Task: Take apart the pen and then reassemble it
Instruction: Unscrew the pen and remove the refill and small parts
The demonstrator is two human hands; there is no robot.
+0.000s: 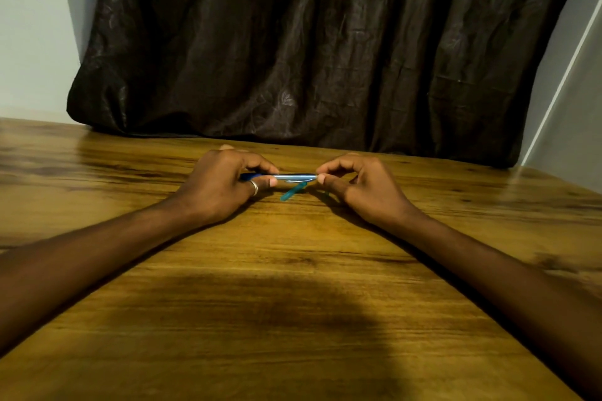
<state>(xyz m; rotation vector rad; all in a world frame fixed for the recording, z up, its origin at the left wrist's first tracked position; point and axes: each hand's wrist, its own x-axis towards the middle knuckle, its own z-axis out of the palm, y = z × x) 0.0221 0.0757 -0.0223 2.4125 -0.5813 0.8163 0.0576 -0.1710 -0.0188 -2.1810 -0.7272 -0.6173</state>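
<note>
A pen barrel (294,176), pale blue and shiny, is held level just above the wooden table (293,270). My left hand (224,185) grips its left end, where a dark blue part (250,176) shows between the fingers. My right hand (361,187) pinches its right end between thumb and forefinger. A teal pen piece (293,191) lies on the table right below the barrel, slanted. Another small teal bit (326,194) peeks out under my right thumb.
A dark brown curtain (325,42) hangs behind the table's far edge. Pale walls stand at both sides. A ring (254,187) sits on a finger of my left hand.
</note>
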